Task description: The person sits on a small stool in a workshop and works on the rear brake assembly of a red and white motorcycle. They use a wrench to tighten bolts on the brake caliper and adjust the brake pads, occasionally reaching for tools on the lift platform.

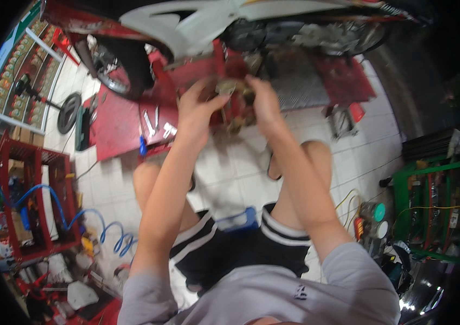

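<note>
Both arms reach out ahead of me to a dirty brownish-yellow metal part (234, 108), too blurred to tell its exact kind. My left hand (200, 105) is closed on the part's left side, thumb laid along the top. On the opposite side my right hand (265, 103) grips it, its fingers partly hidden behind the part. It is held at the near edge of a red lift platform (116, 122), below a white and red motorbike (197, 27). Wrenches (150, 124) and a blue-handled screwdriver (143, 145) lie on the platform to the left of my left hand.
A red shelf rack (40, 195) stands at the left, with a coiled blue air hose (97, 216) beside it. At the right are a green rack (436, 206) and lidded jars (373, 211). A blue stool (241, 219) shows between my legs. The bike's wheel (116, 70) overhangs the platform.
</note>
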A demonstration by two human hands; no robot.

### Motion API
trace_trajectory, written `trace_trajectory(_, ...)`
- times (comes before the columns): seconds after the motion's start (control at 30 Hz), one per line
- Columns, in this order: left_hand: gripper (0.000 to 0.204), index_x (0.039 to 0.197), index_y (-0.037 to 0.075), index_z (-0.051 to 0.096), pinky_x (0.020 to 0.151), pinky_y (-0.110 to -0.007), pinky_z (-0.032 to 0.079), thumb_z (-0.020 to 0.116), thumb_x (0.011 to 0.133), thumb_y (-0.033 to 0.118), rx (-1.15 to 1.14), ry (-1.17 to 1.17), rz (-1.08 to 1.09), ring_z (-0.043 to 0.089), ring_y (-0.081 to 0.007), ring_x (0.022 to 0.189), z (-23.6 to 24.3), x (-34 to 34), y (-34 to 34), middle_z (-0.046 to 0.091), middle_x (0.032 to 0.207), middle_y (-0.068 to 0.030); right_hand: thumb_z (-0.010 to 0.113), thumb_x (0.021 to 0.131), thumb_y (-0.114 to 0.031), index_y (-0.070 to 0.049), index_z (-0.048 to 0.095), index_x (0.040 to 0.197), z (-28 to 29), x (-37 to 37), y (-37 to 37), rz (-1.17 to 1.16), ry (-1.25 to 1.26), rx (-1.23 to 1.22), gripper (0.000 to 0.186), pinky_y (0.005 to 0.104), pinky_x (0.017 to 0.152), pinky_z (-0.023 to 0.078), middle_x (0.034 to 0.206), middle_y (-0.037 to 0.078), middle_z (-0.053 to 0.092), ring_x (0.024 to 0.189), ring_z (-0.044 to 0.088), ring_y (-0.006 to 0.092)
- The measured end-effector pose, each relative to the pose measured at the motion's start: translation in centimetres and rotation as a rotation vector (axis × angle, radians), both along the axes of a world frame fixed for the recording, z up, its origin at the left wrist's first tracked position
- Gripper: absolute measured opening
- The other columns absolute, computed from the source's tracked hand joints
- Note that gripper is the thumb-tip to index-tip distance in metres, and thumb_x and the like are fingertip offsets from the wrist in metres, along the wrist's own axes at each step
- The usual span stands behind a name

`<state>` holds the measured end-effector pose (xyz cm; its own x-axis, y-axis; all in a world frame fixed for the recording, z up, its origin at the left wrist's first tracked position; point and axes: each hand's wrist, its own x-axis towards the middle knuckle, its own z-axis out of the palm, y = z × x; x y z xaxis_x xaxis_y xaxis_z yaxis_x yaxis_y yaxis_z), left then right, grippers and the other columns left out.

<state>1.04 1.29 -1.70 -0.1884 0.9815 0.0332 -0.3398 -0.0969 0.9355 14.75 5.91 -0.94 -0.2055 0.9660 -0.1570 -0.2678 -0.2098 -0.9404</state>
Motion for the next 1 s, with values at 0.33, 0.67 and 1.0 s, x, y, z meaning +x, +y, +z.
trace_trajectory(0.33, 0.046, 0.121, 0.0, 0.051, 0.089, -0.028, 0.043, 0.059, 0.077, -0.009, 0.079, 0.104, 0.015, 0.055, -0.0158, 0.103, 1.4, 0.7, 0.0, 0.057, 0.114, -0.0088, 0.04, 0.095, -0.033, -0.006, 0.055, 0.062, -0.5, 0.7, 0.9, 0.159, 0.031, 0.052, 0.045, 0.0277, 0.043, 0.038, 0.052, 0.003, 0.052, 0.043, 0.049, 0.0138)
trace_trajectory(0.67, 0.05, 0.121, 0.001, 0.051, 0.081, -0.028, 0.046, 0.064, 0.073, -0.009, 0.136, 0.212, 0.077, 0.056, -0.0161, 0.101, 0.9, 0.5, 0.3, 0.057, 0.112, -0.0093, 0.036, 0.096, -0.032, -0.006, 0.049, 0.056, 0.4, 0.9, 0.3, 0.13, 0.011, 0.078, 0.05, 0.0252, 0.043, 0.033, 0.051, 0.002, 0.047, 0.044, 0.042, 0.0109)
trace_trajectory(1.0, 0.057, 0.129, 0.002, 0.046, 0.079, -0.028, 0.048, 0.065, 0.075, -0.003, 0.179, 0.262, 0.064, 0.054, -0.0178, 0.107, 0.5, 0.4, 0.4, 0.053, 0.122, -0.0072, 0.041, 0.094, -0.033, -0.003, 0.059, 0.067, -0.5, 0.8, 1.8, -0.11, -0.043, 0.105, 0.044, 0.0264, 0.042, 0.037, 0.053, 0.003, 0.053, 0.045, 0.049, 0.0122)
